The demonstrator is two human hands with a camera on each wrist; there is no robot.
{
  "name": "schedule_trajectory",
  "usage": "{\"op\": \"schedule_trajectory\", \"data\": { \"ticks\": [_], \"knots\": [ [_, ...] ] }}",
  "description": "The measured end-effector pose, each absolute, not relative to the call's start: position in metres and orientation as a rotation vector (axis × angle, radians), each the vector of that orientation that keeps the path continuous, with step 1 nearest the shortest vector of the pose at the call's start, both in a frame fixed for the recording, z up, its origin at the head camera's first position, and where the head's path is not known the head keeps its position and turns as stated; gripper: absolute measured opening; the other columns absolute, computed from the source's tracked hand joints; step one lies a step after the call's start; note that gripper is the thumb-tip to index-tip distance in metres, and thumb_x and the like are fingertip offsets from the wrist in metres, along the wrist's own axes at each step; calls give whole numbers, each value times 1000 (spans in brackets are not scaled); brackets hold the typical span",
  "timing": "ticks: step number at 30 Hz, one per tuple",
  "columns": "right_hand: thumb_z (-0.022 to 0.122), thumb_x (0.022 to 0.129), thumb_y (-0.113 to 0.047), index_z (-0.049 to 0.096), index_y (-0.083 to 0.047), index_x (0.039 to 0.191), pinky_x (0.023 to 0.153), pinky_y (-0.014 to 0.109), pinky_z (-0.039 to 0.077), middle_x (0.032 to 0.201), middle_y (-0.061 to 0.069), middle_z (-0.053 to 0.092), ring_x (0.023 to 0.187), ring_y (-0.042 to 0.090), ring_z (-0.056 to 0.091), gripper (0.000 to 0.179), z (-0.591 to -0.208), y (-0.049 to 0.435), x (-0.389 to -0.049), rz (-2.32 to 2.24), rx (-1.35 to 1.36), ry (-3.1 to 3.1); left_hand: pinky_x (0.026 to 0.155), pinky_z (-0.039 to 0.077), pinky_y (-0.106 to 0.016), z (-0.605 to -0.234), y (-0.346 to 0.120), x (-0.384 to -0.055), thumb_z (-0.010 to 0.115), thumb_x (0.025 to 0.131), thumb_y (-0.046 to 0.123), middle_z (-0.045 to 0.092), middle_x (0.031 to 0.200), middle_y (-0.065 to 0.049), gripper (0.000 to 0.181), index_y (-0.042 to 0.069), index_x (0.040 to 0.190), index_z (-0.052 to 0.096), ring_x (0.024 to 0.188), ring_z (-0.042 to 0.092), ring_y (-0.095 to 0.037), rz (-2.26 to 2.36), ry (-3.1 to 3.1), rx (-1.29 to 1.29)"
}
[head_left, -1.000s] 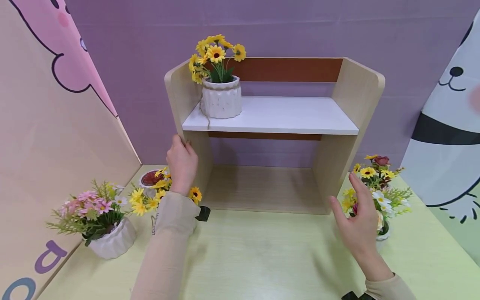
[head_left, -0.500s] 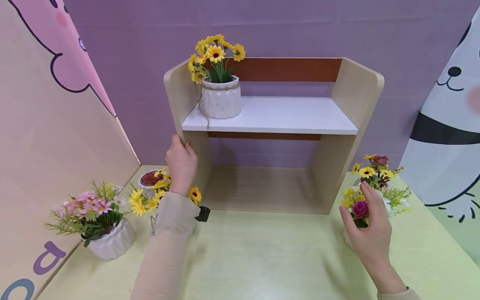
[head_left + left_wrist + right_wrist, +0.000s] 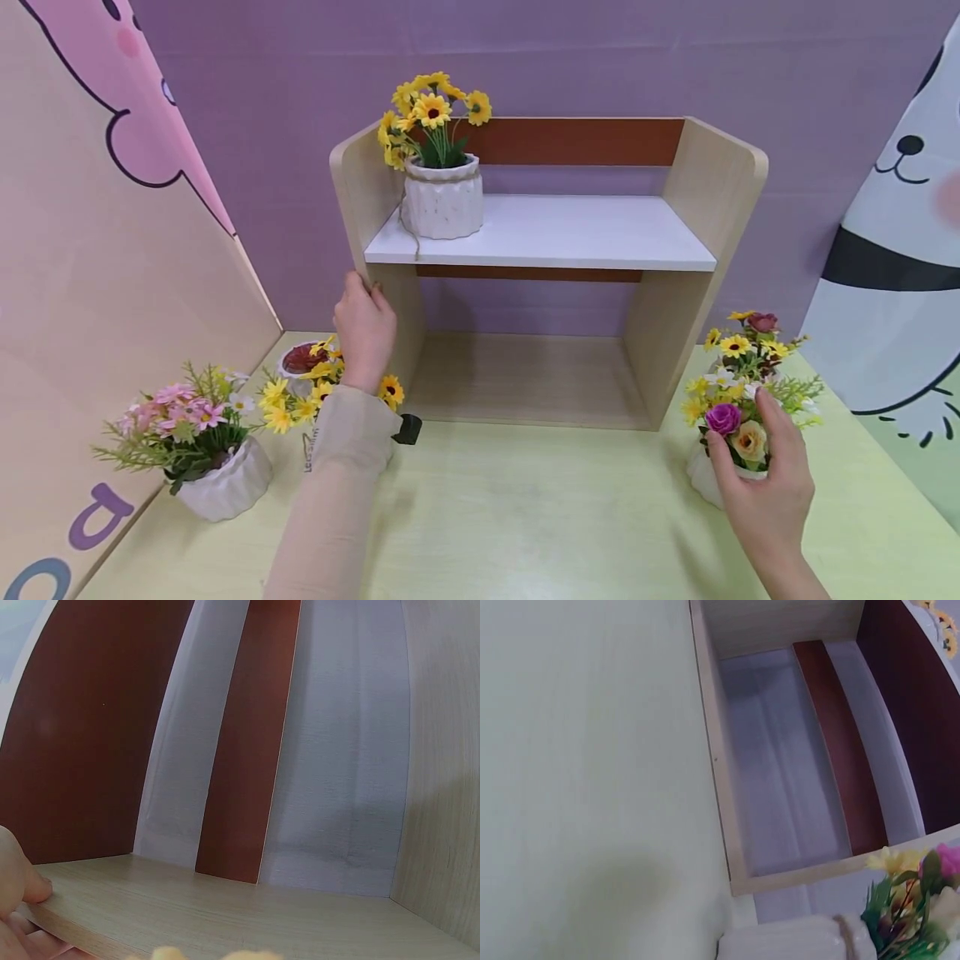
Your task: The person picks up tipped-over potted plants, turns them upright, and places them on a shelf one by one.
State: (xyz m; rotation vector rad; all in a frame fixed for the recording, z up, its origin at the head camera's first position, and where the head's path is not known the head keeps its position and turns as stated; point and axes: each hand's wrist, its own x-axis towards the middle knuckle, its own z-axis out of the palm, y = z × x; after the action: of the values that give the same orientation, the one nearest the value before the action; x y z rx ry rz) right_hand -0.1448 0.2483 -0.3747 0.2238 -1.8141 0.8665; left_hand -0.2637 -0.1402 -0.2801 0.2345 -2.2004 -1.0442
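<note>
In the head view, a small two-tier wooden shelf (image 3: 645,342) with a white middle board stands on the table. My left hand (image 3: 364,329) grips the front edge of its left side panel; the left wrist view shows the thumb (image 3: 36,886) on the panel's inner face. My right hand (image 3: 772,483), thumb and fingers spread apart, is in front of a white pot (image 3: 703,477) of mixed flowers with a purple rose (image 3: 723,418). Whether it touches the pot is unclear. The right wrist view shows that same white pot (image 3: 795,941) beside the shelf, with no fingers visible.
A white pot (image 3: 444,200) of yellow daisies stands on the shelf's left upper side. Pink flowers in a white pot (image 3: 228,483) and yellow flowers (image 3: 288,404) are at left. Behind the right pot are more flowers (image 3: 750,340). Walls border the table (image 3: 517,508).
My right hand has moved right and nearer to me, bringing the purple and peach roses into view. My left hand has stayed on the shelf panel.
</note>
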Motion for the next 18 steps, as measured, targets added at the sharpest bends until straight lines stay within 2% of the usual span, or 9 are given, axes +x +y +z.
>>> {"op": "schedule_trajectory", "data": {
  "ticks": [10, 18],
  "knots": [
    [68, 79, -32, 50, 1, 126, 103, 14, 28, 128, 20, 51, 125, 5, 40, 60, -384, 255, -140, 864, 168, -1838, 82, 50, -49, -280, -140, -265, 44, 95, 15, 58, 110, -24, 25, -3, 113, 44, 99, 59, -40, -1055, -2226, 247],
    [72, 76, -22, 50, -3, 128, 103, 14, 28, 129, 20, 50, 125, 6, 40, 60, -392, 261, -131, 883, 79, -1814, 82, 50, -48, -281, -140, -266, 45, 95, 15, 58, 110, -24, 25, -2, 113, 44, 100, 59, -39, -1057, -2226, 248]
  ]
}}
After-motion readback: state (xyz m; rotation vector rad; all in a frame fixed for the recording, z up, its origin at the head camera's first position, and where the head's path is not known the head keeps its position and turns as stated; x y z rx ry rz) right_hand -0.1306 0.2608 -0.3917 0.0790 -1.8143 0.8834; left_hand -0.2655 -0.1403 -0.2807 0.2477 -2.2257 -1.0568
